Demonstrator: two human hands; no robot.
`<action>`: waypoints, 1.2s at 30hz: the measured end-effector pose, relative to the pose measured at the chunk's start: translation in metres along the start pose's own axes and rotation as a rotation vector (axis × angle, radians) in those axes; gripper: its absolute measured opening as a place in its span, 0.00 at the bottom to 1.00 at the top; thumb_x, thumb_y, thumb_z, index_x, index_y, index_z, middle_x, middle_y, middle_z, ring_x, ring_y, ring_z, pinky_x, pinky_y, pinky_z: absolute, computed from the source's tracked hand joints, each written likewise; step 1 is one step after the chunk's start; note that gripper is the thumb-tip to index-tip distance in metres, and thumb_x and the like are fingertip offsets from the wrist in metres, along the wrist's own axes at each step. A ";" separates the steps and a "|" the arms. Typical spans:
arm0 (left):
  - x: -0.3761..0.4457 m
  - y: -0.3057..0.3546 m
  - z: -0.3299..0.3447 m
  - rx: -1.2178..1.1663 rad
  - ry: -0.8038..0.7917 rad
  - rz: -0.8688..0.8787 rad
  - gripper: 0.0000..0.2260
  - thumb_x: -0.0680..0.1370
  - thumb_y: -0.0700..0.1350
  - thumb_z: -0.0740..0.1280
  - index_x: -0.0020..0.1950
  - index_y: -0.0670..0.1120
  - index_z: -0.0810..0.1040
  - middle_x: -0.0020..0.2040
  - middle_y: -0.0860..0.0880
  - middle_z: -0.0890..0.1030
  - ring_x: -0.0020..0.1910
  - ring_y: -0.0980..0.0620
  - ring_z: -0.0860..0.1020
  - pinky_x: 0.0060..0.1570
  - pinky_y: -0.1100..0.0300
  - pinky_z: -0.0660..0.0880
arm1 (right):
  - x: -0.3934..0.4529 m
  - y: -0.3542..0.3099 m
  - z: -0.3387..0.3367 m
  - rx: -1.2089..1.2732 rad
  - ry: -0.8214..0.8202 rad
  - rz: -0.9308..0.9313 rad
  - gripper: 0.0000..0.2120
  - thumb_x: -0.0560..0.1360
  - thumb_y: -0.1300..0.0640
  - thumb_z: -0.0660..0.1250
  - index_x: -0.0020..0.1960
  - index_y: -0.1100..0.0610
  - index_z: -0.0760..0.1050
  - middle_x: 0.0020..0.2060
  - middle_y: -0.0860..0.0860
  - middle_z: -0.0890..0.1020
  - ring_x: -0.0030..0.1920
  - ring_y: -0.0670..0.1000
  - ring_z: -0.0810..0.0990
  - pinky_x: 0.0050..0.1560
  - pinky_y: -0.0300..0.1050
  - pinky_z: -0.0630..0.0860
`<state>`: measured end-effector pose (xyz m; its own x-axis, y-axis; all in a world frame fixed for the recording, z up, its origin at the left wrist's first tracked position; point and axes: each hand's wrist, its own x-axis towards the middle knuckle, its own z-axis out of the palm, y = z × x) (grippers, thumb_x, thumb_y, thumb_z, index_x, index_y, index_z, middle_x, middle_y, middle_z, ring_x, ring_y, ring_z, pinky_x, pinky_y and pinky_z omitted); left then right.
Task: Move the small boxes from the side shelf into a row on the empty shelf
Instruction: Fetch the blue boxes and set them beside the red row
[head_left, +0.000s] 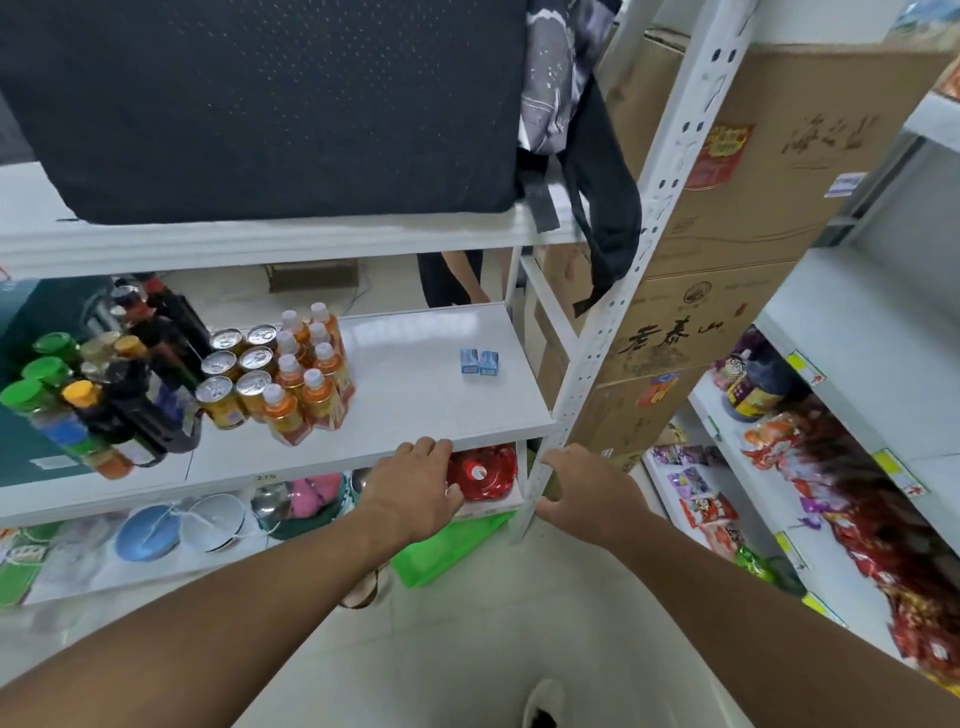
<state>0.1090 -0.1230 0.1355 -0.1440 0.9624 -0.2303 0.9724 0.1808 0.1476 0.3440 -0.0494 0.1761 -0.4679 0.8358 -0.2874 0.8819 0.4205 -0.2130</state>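
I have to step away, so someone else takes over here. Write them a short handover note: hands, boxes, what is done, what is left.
Left hand: empty, fingers resting on the front edge of the white shelf.
Right hand: by the shelf post; whether it holds anything cannot be seen.
Boxes: two small blue boxes stand side by side, touching, toward the back right of that shelf.
Done: the row is started with two.
Left: bring any remaining boxes from the side shelf and extend the row; none are visible there from here.

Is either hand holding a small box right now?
No: the left hand and right hand hold no box; both small blue boxes stand on the shelf.
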 end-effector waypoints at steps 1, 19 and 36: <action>0.007 0.001 0.000 0.003 -0.009 -0.003 0.28 0.82 0.59 0.61 0.80 0.48 0.66 0.74 0.46 0.74 0.71 0.42 0.74 0.67 0.44 0.75 | 0.009 0.002 0.000 0.005 -0.004 -0.008 0.31 0.74 0.40 0.69 0.74 0.47 0.73 0.63 0.50 0.79 0.63 0.54 0.80 0.60 0.54 0.81; 0.184 -0.001 0.008 -0.010 -0.105 -0.155 0.30 0.83 0.55 0.67 0.83 0.49 0.62 0.76 0.46 0.72 0.72 0.43 0.72 0.67 0.45 0.76 | 0.220 0.043 -0.001 0.126 -0.118 -0.149 0.32 0.77 0.44 0.70 0.79 0.49 0.67 0.67 0.50 0.75 0.64 0.53 0.78 0.61 0.53 0.79; 0.378 -0.058 0.047 -0.144 -0.050 0.058 0.43 0.77 0.53 0.77 0.87 0.50 0.58 0.84 0.49 0.64 0.80 0.44 0.67 0.74 0.45 0.72 | 0.396 0.030 0.056 0.117 -0.030 -0.113 0.43 0.74 0.49 0.75 0.83 0.53 0.60 0.76 0.53 0.69 0.72 0.58 0.71 0.72 0.56 0.73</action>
<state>0.0069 0.2205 -0.0055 -0.0751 0.9616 -0.2641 0.9419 0.1554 0.2978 0.1820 0.2743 0.0039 -0.5664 0.7739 -0.2833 0.8120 0.4652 -0.3525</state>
